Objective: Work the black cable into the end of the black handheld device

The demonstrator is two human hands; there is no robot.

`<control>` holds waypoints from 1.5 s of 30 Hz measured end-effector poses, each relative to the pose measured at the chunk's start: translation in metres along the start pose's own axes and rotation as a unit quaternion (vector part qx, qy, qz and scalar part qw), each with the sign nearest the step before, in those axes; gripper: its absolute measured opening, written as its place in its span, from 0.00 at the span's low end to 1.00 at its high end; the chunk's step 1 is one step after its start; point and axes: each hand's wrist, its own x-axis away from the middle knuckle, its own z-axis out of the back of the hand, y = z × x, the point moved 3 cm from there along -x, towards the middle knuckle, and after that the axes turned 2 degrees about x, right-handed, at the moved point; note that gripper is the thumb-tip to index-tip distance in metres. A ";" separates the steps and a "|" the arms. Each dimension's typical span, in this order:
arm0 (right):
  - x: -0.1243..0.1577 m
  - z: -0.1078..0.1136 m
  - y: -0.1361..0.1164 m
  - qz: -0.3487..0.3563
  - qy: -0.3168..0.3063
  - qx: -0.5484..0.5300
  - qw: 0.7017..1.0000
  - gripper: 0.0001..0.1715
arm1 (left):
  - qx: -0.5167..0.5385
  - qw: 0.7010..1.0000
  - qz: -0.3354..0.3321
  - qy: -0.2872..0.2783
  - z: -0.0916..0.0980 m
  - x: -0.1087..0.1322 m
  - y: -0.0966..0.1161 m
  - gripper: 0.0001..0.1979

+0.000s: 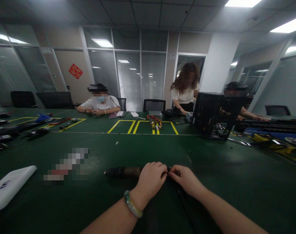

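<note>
A dark, rusty-brown cylindrical tool (123, 172) lies on the green table (230, 182) right in front of me, its tip pointing left. My left hand (150, 180), with a pale green bangle on the wrist, is curled round the tool's right end. My right hand (184, 178) is closed in a pinch against the left one, fingertips on something small and dark at that same end; what it grips is hidden. Dark straps or cables run from the hands toward me.
A white flat device (10, 187) lies at the near left, beside a blurred patch. Across the table are three people, an open black computer case (214, 115), a small unit with coloured wires (155, 120), hand tools at far left, blue and yellow gear at right.
</note>
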 end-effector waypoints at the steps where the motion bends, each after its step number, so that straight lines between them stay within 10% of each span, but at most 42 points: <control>1: -0.001 0.000 0.000 0.000 0.000 -0.002 1.000 0.12 | -0.002 1.000 0.002 0.000 0.000 0.000 0.000 0.03; 45: 0.003 0.005 -0.013 0.033 0.021 0.037 0.999 0.10 | 0.026 0.997 -0.038 0.068 0.004 0.003 0.002 0.08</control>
